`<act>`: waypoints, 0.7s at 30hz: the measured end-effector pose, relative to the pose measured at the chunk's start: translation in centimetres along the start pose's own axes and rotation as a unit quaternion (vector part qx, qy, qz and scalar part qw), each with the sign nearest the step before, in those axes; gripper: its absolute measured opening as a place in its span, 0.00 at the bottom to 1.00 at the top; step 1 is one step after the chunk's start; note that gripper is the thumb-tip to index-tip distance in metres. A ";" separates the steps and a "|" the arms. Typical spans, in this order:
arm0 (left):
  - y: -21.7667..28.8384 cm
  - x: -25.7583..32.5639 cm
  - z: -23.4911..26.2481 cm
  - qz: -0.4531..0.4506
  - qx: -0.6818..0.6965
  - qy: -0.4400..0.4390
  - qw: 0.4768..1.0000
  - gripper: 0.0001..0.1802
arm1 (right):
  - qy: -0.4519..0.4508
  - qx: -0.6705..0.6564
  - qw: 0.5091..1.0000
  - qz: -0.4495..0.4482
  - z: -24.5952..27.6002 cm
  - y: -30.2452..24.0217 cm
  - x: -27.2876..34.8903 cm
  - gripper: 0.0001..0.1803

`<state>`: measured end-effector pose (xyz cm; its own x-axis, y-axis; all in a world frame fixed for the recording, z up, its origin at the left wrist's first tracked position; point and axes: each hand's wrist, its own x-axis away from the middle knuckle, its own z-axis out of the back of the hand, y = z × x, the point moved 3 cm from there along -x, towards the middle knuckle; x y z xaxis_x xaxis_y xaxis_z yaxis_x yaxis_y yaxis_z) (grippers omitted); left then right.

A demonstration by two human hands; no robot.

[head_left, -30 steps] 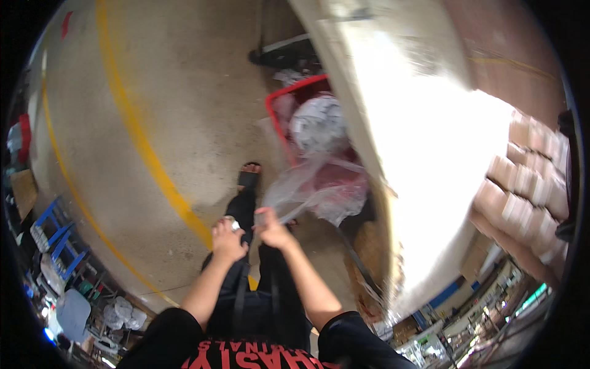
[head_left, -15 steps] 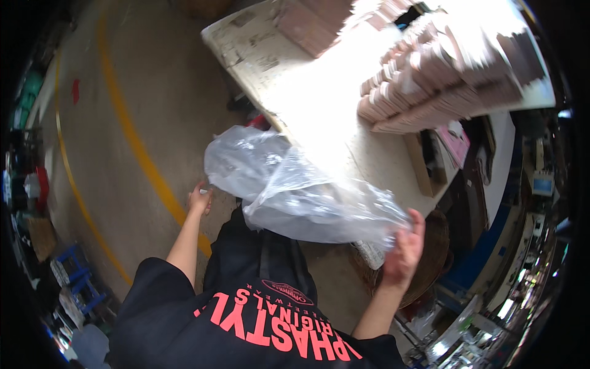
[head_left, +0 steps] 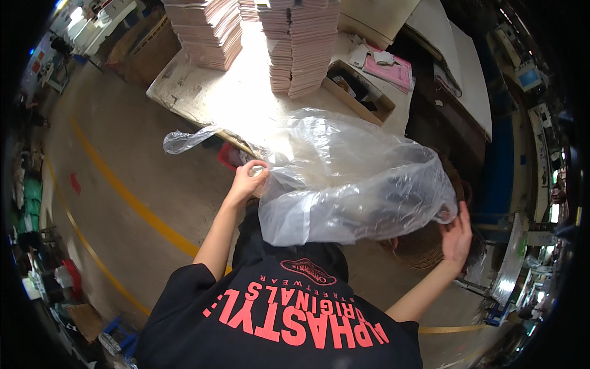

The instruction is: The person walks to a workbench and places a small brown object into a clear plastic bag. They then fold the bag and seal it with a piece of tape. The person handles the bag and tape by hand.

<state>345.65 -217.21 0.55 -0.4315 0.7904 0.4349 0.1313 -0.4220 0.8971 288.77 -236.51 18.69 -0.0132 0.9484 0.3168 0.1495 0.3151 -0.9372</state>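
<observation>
A large clear plastic bag (head_left: 362, 178) is spread wide in front of my body, over the near edge of the table. My left hand (head_left: 249, 179) has thumb and forefinger pinched together at the bag's left edge. At the other end my right hand (head_left: 456, 238) has the bag's edge between its thumb and long, nearly straight fingers. A loose strip of the plastic sticks out to the left, past the table's edge. Part of the tabletop shows hazily through the film.
On the white worktable (head_left: 178, 83) stand tall stacks of pinkish flat pieces (head_left: 298, 52). To their right are an open cardboard box (head_left: 362, 101) and a pink booklet (head_left: 388, 69). A wicker basket (head_left: 421, 249) sits beneath my right hand. Yellow lines (head_left: 132, 194) mark the floor.
My left hand has risen from beside the bag to its left edge and now pinches there. The right hand has moved right, and the bag is spread wider. The view has turned.
</observation>
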 end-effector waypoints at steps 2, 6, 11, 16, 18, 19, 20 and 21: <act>0.7 -0.7 -0.7 0.053 -0.038 0.014 0.998 0.15 | 0.139 0.159 0.976 0.045 0.9 -2.3 2.0 0.30; 3.2 -1.1 0.3 -0.020 -0.095 0.104 0.990 0.15 | 0.126 0.242 0.944 0.185 -5.0 -5.0 5.8 0.28; 6.4 -0.8 1.9 -0.082 -0.299 0.134 0.941 0.22 | -0.266 0.354 0.879 0.176 -19.1 0.1 6.5 0.36; 9.0 -1.3 4.3 -0.029 -0.281 0.066 0.957 0.31 | -0.218 0.503 0.819 0.168 -25.3 4.4 0.5 0.20; 10.0 -1.0 5.1 -0.103 -0.404 0.047 0.908 0.32 | -0.156 0.424 0.868 0.204 -25.4 4.3 -1.3 0.14; 10.4 -1.1 5.3 -0.129 -0.422 0.023 0.897 0.28 | -0.141 0.332 0.911 0.201 -24.9 4.2 -1.9 0.12; 10.7 -1.4 5.4 -0.134 -0.396 -0.006 0.909 0.26 | -0.132 0.229 0.944 0.199 -24.2 4.2 -2.2 0.10; 11.0 -1.8 5.4 -0.122 -0.377 -0.034 0.918 0.24 | -0.068 0.228 0.947 0.217 -23.0 4.1 -2.2 0.09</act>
<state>352.70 -220.82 10.05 -0.3054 0.9173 0.2557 -0.6269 -0.3958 0.6711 312.18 -238.15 17.47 -0.1793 0.9782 -0.1045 -0.2713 -0.1513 -0.9505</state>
